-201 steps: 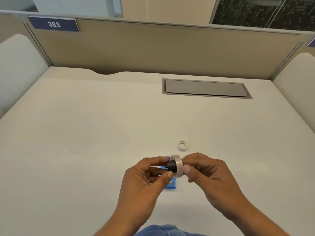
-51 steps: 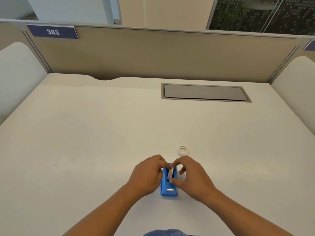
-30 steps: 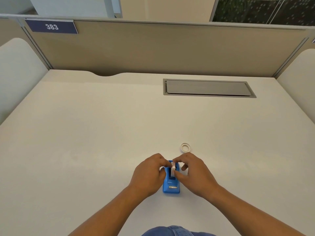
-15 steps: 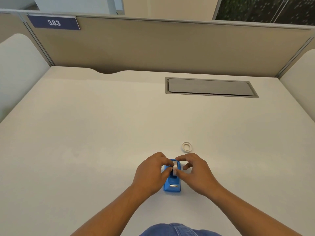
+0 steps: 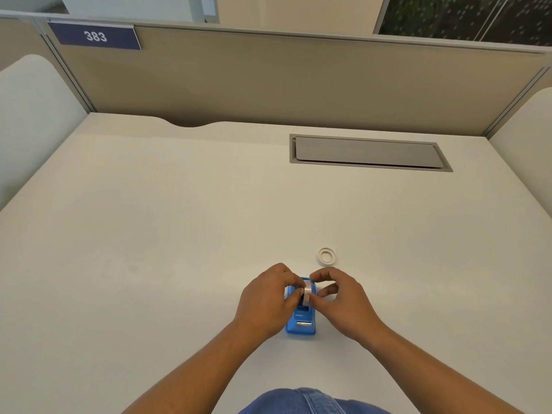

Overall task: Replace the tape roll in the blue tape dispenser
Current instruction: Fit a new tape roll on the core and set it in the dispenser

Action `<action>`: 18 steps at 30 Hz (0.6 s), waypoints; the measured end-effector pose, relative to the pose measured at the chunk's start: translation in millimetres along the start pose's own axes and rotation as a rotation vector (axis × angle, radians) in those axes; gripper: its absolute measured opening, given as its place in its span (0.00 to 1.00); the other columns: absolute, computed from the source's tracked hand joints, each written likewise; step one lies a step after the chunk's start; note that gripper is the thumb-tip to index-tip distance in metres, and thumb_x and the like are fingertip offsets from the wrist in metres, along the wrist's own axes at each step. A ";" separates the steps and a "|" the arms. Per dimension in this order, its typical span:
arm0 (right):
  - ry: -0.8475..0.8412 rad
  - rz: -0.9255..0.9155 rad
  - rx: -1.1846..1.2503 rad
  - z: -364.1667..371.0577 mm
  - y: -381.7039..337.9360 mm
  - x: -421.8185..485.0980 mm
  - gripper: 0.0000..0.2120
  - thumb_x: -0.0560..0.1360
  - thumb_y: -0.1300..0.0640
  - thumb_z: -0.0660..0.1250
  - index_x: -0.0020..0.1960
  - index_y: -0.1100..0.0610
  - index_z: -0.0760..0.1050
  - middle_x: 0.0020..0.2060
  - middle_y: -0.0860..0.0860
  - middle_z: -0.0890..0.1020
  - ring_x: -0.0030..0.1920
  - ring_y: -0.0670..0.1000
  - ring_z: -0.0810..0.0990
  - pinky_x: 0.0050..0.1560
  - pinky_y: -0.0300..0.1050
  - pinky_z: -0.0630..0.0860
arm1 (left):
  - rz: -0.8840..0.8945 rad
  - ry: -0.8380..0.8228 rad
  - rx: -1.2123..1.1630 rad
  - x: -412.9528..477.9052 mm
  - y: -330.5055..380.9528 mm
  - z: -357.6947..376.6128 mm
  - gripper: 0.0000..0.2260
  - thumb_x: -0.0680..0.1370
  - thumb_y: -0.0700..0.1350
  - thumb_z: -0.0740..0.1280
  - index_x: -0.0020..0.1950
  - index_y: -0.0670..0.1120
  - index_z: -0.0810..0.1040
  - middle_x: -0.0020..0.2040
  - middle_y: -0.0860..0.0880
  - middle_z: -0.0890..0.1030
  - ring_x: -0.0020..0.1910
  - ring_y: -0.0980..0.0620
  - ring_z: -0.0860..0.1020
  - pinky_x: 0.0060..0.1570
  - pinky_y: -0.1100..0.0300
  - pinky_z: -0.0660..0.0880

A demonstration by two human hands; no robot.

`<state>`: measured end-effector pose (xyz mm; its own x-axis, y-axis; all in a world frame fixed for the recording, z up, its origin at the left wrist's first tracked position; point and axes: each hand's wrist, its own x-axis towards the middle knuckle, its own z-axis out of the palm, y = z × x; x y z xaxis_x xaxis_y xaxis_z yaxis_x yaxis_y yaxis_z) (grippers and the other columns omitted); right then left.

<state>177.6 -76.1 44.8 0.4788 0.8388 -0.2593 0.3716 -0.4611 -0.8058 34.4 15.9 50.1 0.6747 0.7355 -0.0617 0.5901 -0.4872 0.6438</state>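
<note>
The blue tape dispenser [image 5: 301,322] stands on the desk near me, its metal cutter facing me. A white tape roll [image 5: 307,289] sits upright in its cradle. My left hand [image 5: 268,303] pinches the roll from the left, thumb and forefinger on it. My right hand [image 5: 340,300] pinches it from the right. The fingers hide the roll's hub and most of the dispenser's back half. A small, empty white tape core [image 5: 326,256] lies flat on the desk just beyond my right hand.
The cream desk [image 5: 149,234] has a grey cable hatch [image 5: 367,153] at the back right. A tan partition [image 5: 283,79] with a blue "383" sign [image 5: 95,36] closes the far edge. Pale side panels stand left and right.
Seconds ago both hands held the roll with a black hub in the air above the dispenser. Now the roll sits in the dispenser with both hands still on it; little motion in the last second.
</note>
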 end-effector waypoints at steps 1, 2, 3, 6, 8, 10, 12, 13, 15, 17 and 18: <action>0.003 0.016 0.028 0.2 0.7 -0.1 0.14 0.70 0.52 0.77 0.53 0.46 0.77 0.50 0.41 0.82 0.44 0.46 0.82 0.35 0.29 0.75 | 0.002 -0.004 -0.002 0.4 0.5 -0.2 0.06 0.77 0.52 0.68 0.53 0.56 0.82 0.49 0.57 0.78 0.39 0.57 0.72 0.35 0.72 0.64; 0.005 0.026 0.044 0.4 1.1 -0.5 0.15 0.70 0.52 0.77 0.54 0.47 0.78 0.50 0.41 0.82 0.44 0.46 0.82 0.36 0.30 0.75 | 0.004 -0.006 -0.002 0.6 1.2 -0.5 0.06 0.77 0.52 0.68 0.52 0.56 0.82 0.48 0.57 0.77 0.39 0.57 0.72 0.36 0.71 0.65; 0.005 0.030 0.051 0.9 1.3 -1.1 0.16 0.69 0.51 0.77 0.55 0.47 0.78 0.50 0.41 0.82 0.44 0.47 0.82 0.38 0.31 0.75 | 0.005 -0.005 0.000 0.8 2.1 -0.8 0.06 0.77 0.52 0.68 0.51 0.56 0.82 0.47 0.58 0.76 0.39 0.57 0.72 0.36 0.70 0.65; 0.000 0.026 0.049 2.2 1.9 -2.8 0.17 0.69 0.51 0.78 0.55 0.46 0.78 0.50 0.41 0.81 0.45 0.47 0.82 0.39 0.33 0.77 | -0.006 0.009 -0.002 1.2 2.3 -1.3 0.05 0.77 0.53 0.68 0.51 0.56 0.81 0.48 0.59 0.77 0.39 0.57 0.73 0.36 0.71 0.65; -0.002 0.024 0.043 2.7 2.7 -3.2 0.17 0.68 0.52 0.78 0.54 0.45 0.77 0.50 0.41 0.81 0.45 0.47 0.82 0.38 0.33 0.77 | -0.018 0.012 -0.009 1.8 1.8 -1.5 0.06 0.77 0.53 0.68 0.52 0.56 0.81 0.50 0.58 0.79 0.39 0.57 0.73 0.36 0.72 0.64; -0.002 0.022 0.043 2.6 3.1 -2.8 0.17 0.68 0.53 0.78 0.53 0.45 0.78 0.50 0.41 0.81 0.44 0.47 0.81 0.39 0.34 0.77 | -0.014 0.014 -0.006 3.1 0.9 -1.5 0.07 0.77 0.54 0.68 0.53 0.56 0.80 0.52 0.57 0.79 0.41 0.58 0.73 0.39 0.71 0.66; -0.003 0.020 0.050 2.2 3.1 -2.5 0.17 0.67 0.54 0.79 0.52 0.45 0.78 0.49 0.40 0.81 0.44 0.48 0.81 0.39 0.34 0.77 | -0.011 0.010 0.003 5.0 0.2 -2.3 0.08 0.77 0.54 0.68 0.55 0.56 0.80 0.53 0.57 0.79 0.42 0.59 0.73 0.43 0.68 0.69; -0.004 0.019 0.050 2.2 3.1 -2.1 0.17 0.66 0.55 0.79 0.51 0.45 0.78 0.49 0.40 0.81 0.44 0.48 0.81 0.39 0.34 0.77 | -0.012 0.001 0.005 6.3 0.1 -2.6 0.09 0.77 0.54 0.67 0.57 0.56 0.80 0.54 0.57 0.79 0.43 0.60 0.72 0.44 0.66 0.70; -0.006 0.017 0.039 2.6 3.9 -1.4 0.18 0.66 0.56 0.79 0.52 0.45 0.78 0.49 0.41 0.81 0.45 0.47 0.81 0.39 0.33 0.76 | -0.011 -0.031 0.008 8.6 -0.1 -3.2 0.11 0.78 0.54 0.66 0.59 0.56 0.80 0.54 0.57 0.78 0.43 0.59 0.72 0.43 0.65 0.70; -0.009 0.025 0.025 3.6 4.6 -0.8 0.20 0.66 0.56 0.80 0.54 0.47 0.77 0.50 0.41 0.81 0.46 0.46 0.81 0.38 0.32 0.75 | -0.001 -0.058 0.016 10.2 0.5 -3.9 0.10 0.78 0.54 0.66 0.57 0.56 0.81 0.53 0.57 0.78 0.42 0.58 0.73 0.39 0.66 0.68; -0.009 0.028 0.018 3.9 5.0 -0.5 0.21 0.66 0.56 0.80 0.55 0.47 0.77 0.50 0.40 0.81 0.46 0.45 0.80 0.38 0.31 0.75 | 0.005 -0.063 0.018 10.7 0.4 -4.5 0.10 0.78 0.54 0.66 0.57 0.56 0.81 0.52 0.56 0.79 0.41 0.58 0.73 0.37 0.67 0.67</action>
<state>176.1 -77.7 38.8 0.4813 0.8283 -0.2869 0.3435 -0.4793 -0.8076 40.0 25.7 53.1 0.7039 0.7022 -0.1071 0.5943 -0.4996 0.6302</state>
